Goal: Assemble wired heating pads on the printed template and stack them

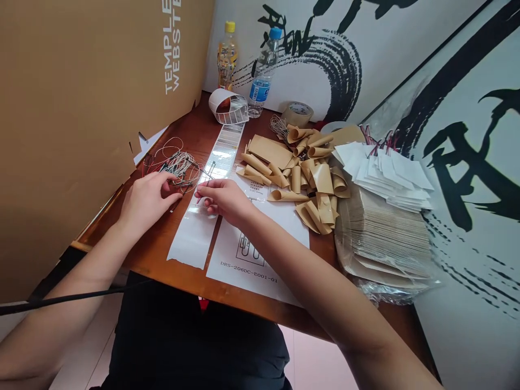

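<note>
My left hand (148, 197) reaches into a tangled pile of thin strings (181, 162), white, black and red, on the brown table. Its thumb and fingers are curled together at the pile's near edge, and what lies between them is hidden. My right hand (227, 200) pinches a thin dark string (211, 172) between thumb and fingertips, its ends sticking up. That hand is over a long strip of white labels (190, 233), which runs back to a loose roll (229, 105). Beneath my right forearm lies a printed sheet (244, 276) with a paper-clip drawing.
Rolled brown paper tags (300, 179) lie heaped right of my hands. White tags with red and dark strings (385, 173) rest on a bagged stack of brown card (382, 233). Two bottles (260, 89) and a tape roll (298, 114) stand behind. A large carton (101, 108) walls the left.
</note>
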A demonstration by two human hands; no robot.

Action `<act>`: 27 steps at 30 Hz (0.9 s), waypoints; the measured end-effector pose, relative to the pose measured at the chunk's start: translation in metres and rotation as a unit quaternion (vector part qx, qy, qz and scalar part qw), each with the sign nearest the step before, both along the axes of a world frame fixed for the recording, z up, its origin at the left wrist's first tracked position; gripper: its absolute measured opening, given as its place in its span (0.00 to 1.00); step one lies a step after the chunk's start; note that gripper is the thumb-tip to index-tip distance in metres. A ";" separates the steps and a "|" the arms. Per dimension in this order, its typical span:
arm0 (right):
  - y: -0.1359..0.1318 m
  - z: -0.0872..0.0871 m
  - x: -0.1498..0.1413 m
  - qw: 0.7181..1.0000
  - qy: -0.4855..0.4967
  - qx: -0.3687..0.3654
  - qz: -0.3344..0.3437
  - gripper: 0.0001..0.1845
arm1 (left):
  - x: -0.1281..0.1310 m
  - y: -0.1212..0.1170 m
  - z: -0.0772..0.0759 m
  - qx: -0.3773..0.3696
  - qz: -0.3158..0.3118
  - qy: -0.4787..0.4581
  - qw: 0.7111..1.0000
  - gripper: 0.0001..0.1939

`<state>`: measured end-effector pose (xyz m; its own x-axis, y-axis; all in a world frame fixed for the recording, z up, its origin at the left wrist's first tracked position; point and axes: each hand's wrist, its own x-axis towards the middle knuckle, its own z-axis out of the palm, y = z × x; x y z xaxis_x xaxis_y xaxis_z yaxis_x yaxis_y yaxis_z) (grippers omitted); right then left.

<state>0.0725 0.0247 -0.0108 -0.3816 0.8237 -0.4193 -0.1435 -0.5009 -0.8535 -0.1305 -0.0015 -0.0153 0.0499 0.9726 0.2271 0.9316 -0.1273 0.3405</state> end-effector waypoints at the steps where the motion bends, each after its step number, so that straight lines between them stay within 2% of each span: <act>1: 0.001 0.002 0.000 1.000 0.001 0.001 0.003 0.10 | 0.000 0.004 -0.001 -0.005 -0.003 0.006 1.000 0.19; 4: 0.001 0.003 0.002 1.000 -0.004 0.002 0.004 0.10 | 0.003 0.015 0.003 -0.014 -0.018 0.014 1.000 0.12; 6: 0.001 0.001 0.004 1.000 -0.012 0.004 -0.001 0.11 | 0.004 0.021 0.007 -0.006 -0.013 0.011 1.000 0.11; 13: 0.000 -0.003 0.006 1.000 -0.028 0.002 -0.008 0.12 | 0.004 0.038 0.014 -0.047 0.067 -0.060 0.995 0.10; 15: -0.001 -0.002 0.007 1.000 -0.028 -0.002 -0.008 0.11 | 0.006 0.037 0.013 -0.070 0.051 -0.079 0.993 0.10; 19: -0.003 0.002 0.009 1.000 -0.025 -0.005 -0.015 0.10 | 0.006 0.032 0.010 -0.105 -0.002 -0.106 0.989 0.16; 27: 0.002 0.006 0.012 0.999 -0.020 -0.002 -0.045 0.09 | -0.011 0.034 0.011 -0.082 -0.067 -0.105 0.989 0.09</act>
